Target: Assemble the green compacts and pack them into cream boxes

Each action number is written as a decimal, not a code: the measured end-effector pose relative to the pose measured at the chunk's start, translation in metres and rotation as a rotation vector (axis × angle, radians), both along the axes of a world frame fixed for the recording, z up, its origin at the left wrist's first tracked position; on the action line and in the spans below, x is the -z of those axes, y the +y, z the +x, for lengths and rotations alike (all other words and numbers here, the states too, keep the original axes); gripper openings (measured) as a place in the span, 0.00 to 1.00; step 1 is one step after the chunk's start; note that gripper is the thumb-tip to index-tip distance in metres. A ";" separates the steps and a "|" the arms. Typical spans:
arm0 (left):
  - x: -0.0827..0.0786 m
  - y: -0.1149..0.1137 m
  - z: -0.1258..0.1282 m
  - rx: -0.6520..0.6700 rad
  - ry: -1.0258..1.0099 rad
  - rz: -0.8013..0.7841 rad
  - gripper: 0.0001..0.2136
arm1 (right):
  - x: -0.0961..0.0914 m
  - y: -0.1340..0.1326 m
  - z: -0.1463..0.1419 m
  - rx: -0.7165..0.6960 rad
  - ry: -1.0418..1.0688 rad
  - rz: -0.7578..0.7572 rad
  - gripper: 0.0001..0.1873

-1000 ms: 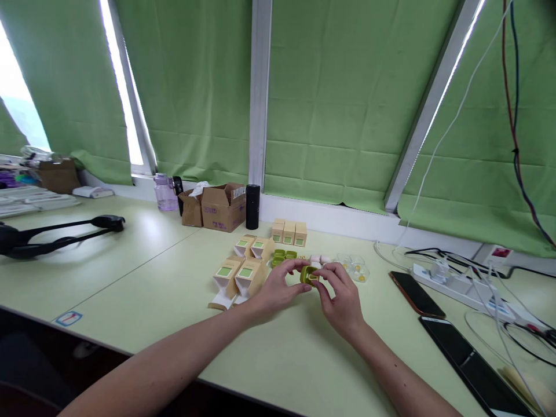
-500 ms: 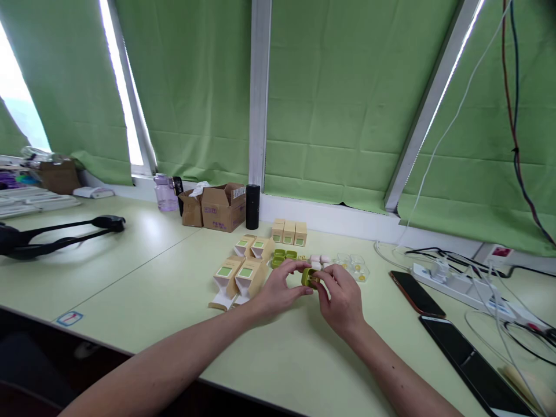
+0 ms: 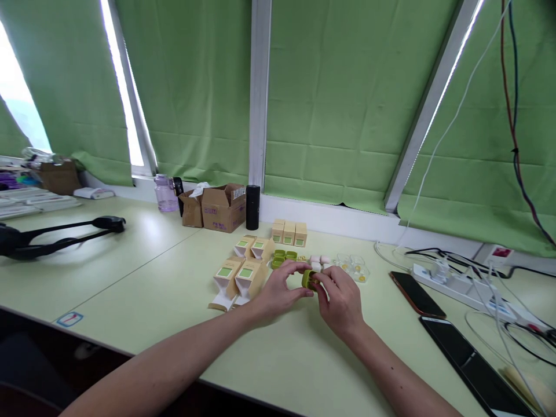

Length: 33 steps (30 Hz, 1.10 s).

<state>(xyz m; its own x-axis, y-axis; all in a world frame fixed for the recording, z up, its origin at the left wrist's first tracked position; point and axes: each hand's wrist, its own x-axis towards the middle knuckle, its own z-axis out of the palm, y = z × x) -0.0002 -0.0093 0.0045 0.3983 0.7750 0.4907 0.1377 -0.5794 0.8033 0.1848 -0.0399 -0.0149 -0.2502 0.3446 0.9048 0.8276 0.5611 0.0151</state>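
Note:
A small olive-green case (image 3: 307,280) is up off the table, gripped at its edges between the thumb and fingers of my left hand (image 3: 280,288). My right hand (image 3: 344,298) is closed in a pinch at the case's open side, its fingertips reaching to the inside; whether they hold a smaller part is hidden. Just behind the hands lie more green cases (image 3: 278,262), several pale pink pieces (image 3: 315,259) and a clear tray (image 3: 365,273) with round cups and yellow bits. Left of my left hand lie open cardboard cartons (image 3: 226,272) with green labels and flaps out.
Closed small cartons (image 3: 288,233) stand farther back, near a black cylinder (image 3: 252,207) and a brown box (image 3: 219,214). On the right lie a phone (image 3: 417,293), a larger dark device (image 3: 467,359) and a power strip (image 3: 460,289) with tangled cables. Black headgear (image 3: 108,223) is left.
The green case has turned slightly between my fingers, and the right fingertips have shifted a little at its opening. Everything else stays in place.

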 end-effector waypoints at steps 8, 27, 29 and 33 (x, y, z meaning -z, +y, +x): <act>0.002 0.000 0.001 -0.007 -0.008 -0.017 0.23 | 0.002 0.002 0.000 0.005 -0.018 0.003 0.08; 0.005 0.002 0.000 0.002 -0.028 -0.033 0.21 | 0.004 0.003 0.000 -0.063 0.014 -0.031 0.08; 0.005 0.002 0.000 -0.003 -0.025 -0.029 0.22 | 0.004 0.003 0.000 -0.067 0.010 -0.029 0.08; 0.005 0.002 0.000 -0.010 -0.014 -0.023 0.21 | 0.004 0.003 0.000 -0.063 -0.002 -0.031 0.09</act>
